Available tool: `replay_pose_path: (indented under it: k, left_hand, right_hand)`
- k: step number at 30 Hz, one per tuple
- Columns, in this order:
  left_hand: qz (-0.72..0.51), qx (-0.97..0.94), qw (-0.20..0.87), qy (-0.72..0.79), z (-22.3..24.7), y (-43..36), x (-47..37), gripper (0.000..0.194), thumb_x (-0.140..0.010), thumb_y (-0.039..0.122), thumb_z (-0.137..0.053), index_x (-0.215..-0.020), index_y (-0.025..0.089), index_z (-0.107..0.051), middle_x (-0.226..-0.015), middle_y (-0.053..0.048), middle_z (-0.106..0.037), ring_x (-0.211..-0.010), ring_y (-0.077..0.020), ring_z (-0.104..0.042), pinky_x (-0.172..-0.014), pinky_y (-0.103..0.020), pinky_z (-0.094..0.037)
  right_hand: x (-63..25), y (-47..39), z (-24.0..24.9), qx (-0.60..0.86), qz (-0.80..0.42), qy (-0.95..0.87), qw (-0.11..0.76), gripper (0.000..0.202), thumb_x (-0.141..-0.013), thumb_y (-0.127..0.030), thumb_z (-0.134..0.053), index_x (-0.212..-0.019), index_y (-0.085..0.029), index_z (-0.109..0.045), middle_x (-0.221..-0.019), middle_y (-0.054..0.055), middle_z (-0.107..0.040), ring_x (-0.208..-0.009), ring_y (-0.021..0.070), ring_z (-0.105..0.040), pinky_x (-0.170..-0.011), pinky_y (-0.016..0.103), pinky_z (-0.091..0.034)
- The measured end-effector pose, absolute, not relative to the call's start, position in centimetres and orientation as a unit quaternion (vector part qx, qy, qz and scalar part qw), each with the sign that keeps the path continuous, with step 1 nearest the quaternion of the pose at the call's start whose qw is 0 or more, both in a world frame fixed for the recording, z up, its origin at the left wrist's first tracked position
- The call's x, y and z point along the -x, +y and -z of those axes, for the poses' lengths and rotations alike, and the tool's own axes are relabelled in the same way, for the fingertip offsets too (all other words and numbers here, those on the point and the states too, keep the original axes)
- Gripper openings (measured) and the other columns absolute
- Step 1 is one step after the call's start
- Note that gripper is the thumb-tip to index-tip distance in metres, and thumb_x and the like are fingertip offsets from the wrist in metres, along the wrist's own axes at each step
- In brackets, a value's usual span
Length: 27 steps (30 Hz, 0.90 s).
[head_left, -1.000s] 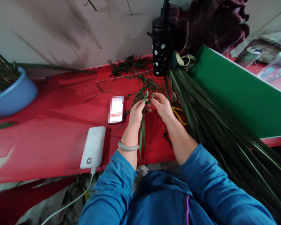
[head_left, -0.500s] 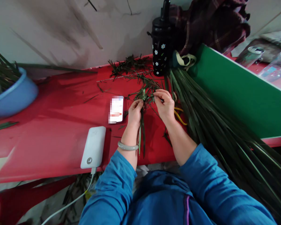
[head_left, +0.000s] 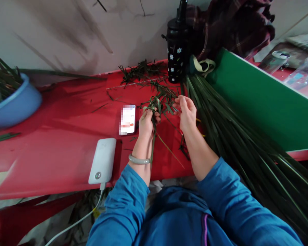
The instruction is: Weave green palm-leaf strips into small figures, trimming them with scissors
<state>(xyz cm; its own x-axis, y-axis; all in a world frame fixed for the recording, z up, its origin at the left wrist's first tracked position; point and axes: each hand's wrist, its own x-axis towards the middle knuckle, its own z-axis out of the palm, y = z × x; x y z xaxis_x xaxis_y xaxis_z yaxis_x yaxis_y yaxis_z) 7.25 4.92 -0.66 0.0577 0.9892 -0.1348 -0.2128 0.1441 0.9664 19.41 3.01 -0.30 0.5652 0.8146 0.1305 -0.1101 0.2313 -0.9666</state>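
Note:
My left hand point(head_left: 146, 121) is closed around a knotted, looped piece of green leaf strips point(head_left: 155, 103). Its loops stand up above the fingertips, and long tails point(head_left: 154, 143) hang below toward the table edge. Just to the right, my right hand point(head_left: 187, 111) is raised with its fingers bent and a little apart, not touching the piece. Its fingertips are somewhat blurred, and I make out nothing held in them. Cut leaf scraps point(head_left: 164, 90) lie behind and between both hands on the red table point(head_left: 74, 119).
A lit phone point(head_left: 128, 119) and a cabled white power bank point(head_left: 102, 160) lie at left. A black flowered tumbler point(head_left: 178, 51) stands behind. Long leaves point(head_left: 220, 130) spread along the right beside a green board point(head_left: 261, 109). A blue basin point(head_left: 17, 102) sits far left.
My right hand has moved right, away from the leaf piece, and its fingers have loosened. The piece has turned in my left hand; its loops show more, and a thin tail now slants right.

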Motion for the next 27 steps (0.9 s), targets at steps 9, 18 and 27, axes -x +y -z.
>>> replay_pose_path:
  k: [9, 18, 27]
  left_hand:
    - [-0.5, -0.509, 0.498, 0.492, 0.2, 4.5, -8.1, 0.011, -0.071, 0.026, -0.055, -0.074, 0.017, -0.06, -0.071, -0.001, -0.064, -0.068, -0.0106, -0.057, -0.063, -0.022, -0.045]
    - [-0.497, -0.545, 0.436, 0.516, 0.2, 4.6, -7.9, 0.012, -0.069, 0.026, -0.057, -0.073, 0.016, -0.062, -0.073, -0.002, -0.064, -0.073, -0.0121, -0.055, -0.069, -0.023, -0.044]
    - [-0.502, -0.516, 0.492, 0.489, 0.3, 4.5, -8.1, 0.014, -0.07, 0.027, -0.055, -0.071, 0.016, -0.062, -0.065, 0.0, -0.062, -0.062, -0.0095, -0.052, -0.06, -0.021, -0.042]
  right_hand:
    - [-18.4, 3.2, 1.3, 0.513, -0.365, -0.5, 0.595, 0.017, -0.07, -0.033, -0.055, -0.075, -0.018, -0.059, -0.064, -0.001, -0.06, -0.058, 0.01, -0.054, -0.058, 0.024, -0.045]
    - [-19.1, 3.4, 0.9, 0.584, -0.284, -0.54, 0.535, 0.008, -0.066, -0.026, -0.056, -0.066, -0.018, -0.058, -0.061, -0.001, -0.059, -0.056, 0.0107, -0.051, -0.06, 0.026, -0.041]
    - [-18.8, 3.0, 0.5, 0.459, -0.462, -0.451, 0.61, 0.014, -0.064, -0.03, -0.057, -0.062, -0.018, -0.049, -0.051, -0.006, -0.047, -0.046, 0.0054, -0.041, -0.047, 0.02, -0.035]
